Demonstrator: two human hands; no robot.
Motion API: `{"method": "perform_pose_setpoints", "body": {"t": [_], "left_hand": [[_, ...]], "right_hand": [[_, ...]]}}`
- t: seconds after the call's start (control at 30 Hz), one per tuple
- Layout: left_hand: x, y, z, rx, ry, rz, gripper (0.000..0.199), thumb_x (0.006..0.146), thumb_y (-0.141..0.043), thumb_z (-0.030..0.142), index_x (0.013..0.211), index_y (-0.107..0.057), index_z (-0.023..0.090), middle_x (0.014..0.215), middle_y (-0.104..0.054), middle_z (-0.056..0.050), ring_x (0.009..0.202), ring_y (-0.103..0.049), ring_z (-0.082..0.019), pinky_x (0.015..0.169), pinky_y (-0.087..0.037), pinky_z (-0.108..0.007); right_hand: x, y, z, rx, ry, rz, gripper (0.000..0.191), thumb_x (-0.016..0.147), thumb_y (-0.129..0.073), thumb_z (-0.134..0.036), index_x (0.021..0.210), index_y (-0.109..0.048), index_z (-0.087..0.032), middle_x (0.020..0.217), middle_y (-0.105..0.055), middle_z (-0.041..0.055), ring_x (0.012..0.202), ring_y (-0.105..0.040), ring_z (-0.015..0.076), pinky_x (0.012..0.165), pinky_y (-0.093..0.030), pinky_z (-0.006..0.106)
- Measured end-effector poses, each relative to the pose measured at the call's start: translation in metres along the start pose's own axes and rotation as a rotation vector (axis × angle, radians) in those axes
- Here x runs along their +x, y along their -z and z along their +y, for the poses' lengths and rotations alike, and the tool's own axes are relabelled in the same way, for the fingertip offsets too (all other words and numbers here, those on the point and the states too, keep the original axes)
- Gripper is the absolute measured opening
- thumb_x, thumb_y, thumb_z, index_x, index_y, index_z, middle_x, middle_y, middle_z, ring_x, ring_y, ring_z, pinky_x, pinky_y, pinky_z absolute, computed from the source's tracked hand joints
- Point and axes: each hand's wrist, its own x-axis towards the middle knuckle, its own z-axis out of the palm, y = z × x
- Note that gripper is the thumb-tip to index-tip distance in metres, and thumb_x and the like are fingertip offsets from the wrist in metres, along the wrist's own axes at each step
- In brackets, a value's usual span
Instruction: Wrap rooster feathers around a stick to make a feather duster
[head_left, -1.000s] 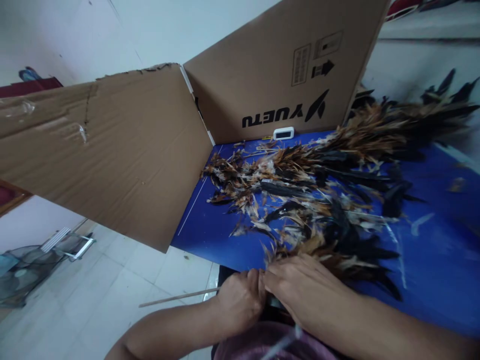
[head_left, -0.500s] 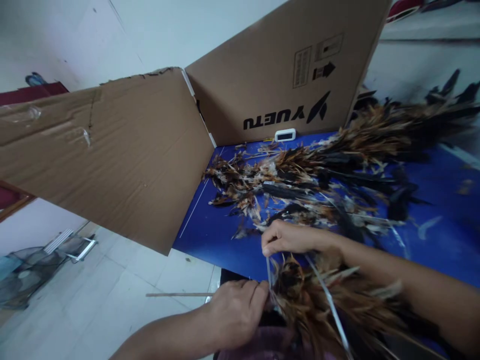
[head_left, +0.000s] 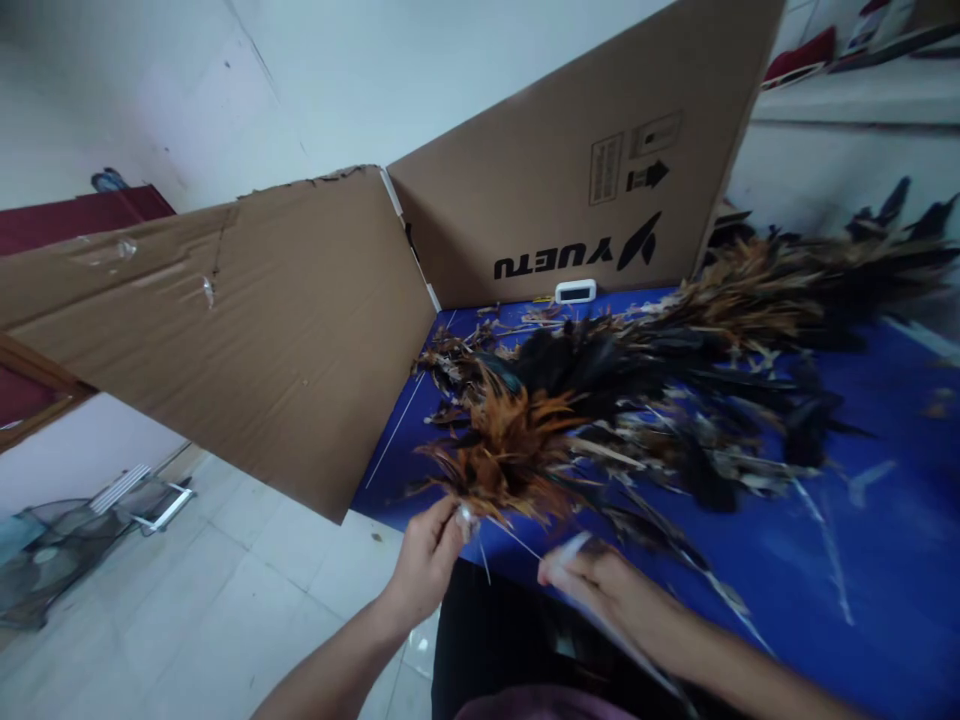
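My left hand (head_left: 429,562) is closed around the bound end of a feather duster (head_left: 517,445). Its brown, orange and black feathers fan out away from me over the blue tabletop. White wrapping (head_left: 466,520) shows at the thumb. My right hand (head_left: 600,585), partly blurred, is closed on a whitish plastic strip (head_left: 517,540). From the bound end the strip runs taut to that hand, and a loose length trails below it toward my lap. The duster's stick cannot be made out now.
Loose feathers (head_left: 697,470) lie across the blue tabletop (head_left: 892,560). Behind them stand two cardboard panels (head_left: 285,340) and a small white device with a dark screen (head_left: 575,291). On the tiled floor at left is a fan (head_left: 60,555).
The feather bundle has swung from near my lap up over the table. My left hand has moved up and left. My right hand has moved lower, pulling the strip out to the right.
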Motion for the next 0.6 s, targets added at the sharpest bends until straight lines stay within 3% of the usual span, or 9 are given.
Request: {"method": "perform_pose_setpoints", "body": {"t": [0.1, 0.17, 0.23, 0.3, 0.37, 0.43, 0.5, 0.6], "left_hand": [[0.006, -0.001, -0.009, -0.215, 0.116, 0.018, 0.033, 0.086, -0.048, 0.045, 0.075, -0.052, 0.014, 0.056, -0.037, 0.005, 0.047, -0.027, -0.006, 0.043, -0.022, -0.019], [0.008, -0.005, -0.013, -0.322, 0.193, -0.017, 0.035, 0.084, -0.051, 0.047, 0.074, -0.051, 0.014, 0.054, -0.034, 0.007, 0.046, -0.023, -0.005, 0.041, -0.018, -0.018], [0.008, -0.01, -0.015, -0.375, 0.25, -0.061, 0.035, 0.082, -0.053, 0.048, 0.073, -0.049, 0.014, 0.054, -0.034, 0.007, 0.045, -0.021, -0.004, 0.04, -0.015, -0.018], [0.008, -0.017, -0.016, -0.4, 0.279, -0.089, 0.035, 0.082, -0.055, 0.048, 0.071, -0.047, 0.015, 0.055, -0.033, 0.007, 0.045, -0.02, -0.004, 0.04, -0.013, -0.018], [0.007, -0.023, -0.015, -0.401, 0.275, -0.108, 0.035, 0.082, -0.054, 0.047, 0.07, -0.046, 0.015, 0.054, -0.032, 0.008, 0.045, -0.02, -0.004, 0.04, -0.013, -0.018], [0.007, -0.028, -0.012, -0.389, 0.256, -0.131, 0.035, 0.083, -0.053, 0.046, 0.069, -0.046, 0.015, 0.053, -0.031, 0.008, 0.045, -0.02, -0.004, 0.04, -0.014, -0.019], [0.007, -0.031, -0.011, -0.372, 0.238, -0.149, 0.034, 0.084, -0.053, 0.046, 0.071, -0.047, 0.015, 0.052, -0.03, 0.008, 0.044, -0.02, -0.005, 0.04, -0.015, -0.019], [0.006, -0.034, -0.013, -0.337, 0.213, -0.138, 0.033, 0.085, -0.051, 0.046, 0.073, -0.049, 0.014, 0.055, -0.033, 0.007, 0.046, -0.021, -0.005, 0.041, -0.017, -0.019]], "right_hand": [[-0.028, -0.007, 0.006, -0.155, 0.106, -0.143, 0.022, 0.086, -0.048, -0.025, 0.082, -0.07, -0.027, 0.069, -0.071, -0.0036, 0.057, -0.062, 0.0129, 0.055, -0.047, 0.021], [-0.043, -0.009, 0.013, -0.283, 0.162, -0.096, 0.025, 0.083, -0.048, -0.019, 0.089, -0.07, -0.028, 0.076, -0.073, -0.0011, 0.062, -0.065, 0.0151, 0.059, -0.049, 0.023], [-0.051, -0.009, 0.016, -0.372, 0.167, -0.058, 0.026, 0.08, -0.051, -0.018, 0.095, -0.07, -0.028, 0.085, -0.074, 0.0024, 0.076, -0.069, 0.0203, 0.069, -0.052, 0.028], [-0.05, -0.009, 0.011, -0.354, 0.067, -0.041, 0.031, 0.077, -0.058, -0.027, 0.106, -0.068, -0.026, 0.102, -0.071, 0.0067, 0.097, -0.065, 0.0263, 0.081, -0.051, 0.035], [-0.039, -0.011, -0.002, -0.18, -0.098, -0.05, 0.051, 0.072, -0.066, -0.035, 0.121, -0.059, -0.026, 0.121, -0.062, 0.0092, 0.111, -0.057, 0.0283, 0.09, -0.047, 0.038], [-0.022, -0.018, -0.017, 0.142, -0.216, -0.079, 0.064, 0.067, -0.07, -0.033, 0.128, -0.052, -0.025, 0.122, -0.061, 0.0094, 0.109, -0.058, 0.0254, 0.09, -0.047, 0.037], [-0.004, -0.028, -0.028, 0.495, -0.296, -0.134, 0.05, 0.071, -0.065, -0.032, 0.119, -0.057, -0.019, 0.1, -0.069, 0.0095, 0.088, -0.065, 0.0217, 0.076, -0.052, 0.034], [0.015, -0.043, -0.031, 0.648, -0.355, -0.035, 0.031, 0.079, -0.056, -0.037, 0.095, -0.067, -0.014, 0.078, -0.069, 0.0068, 0.072, -0.064, 0.0186, 0.067, -0.051, 0.031]]}}
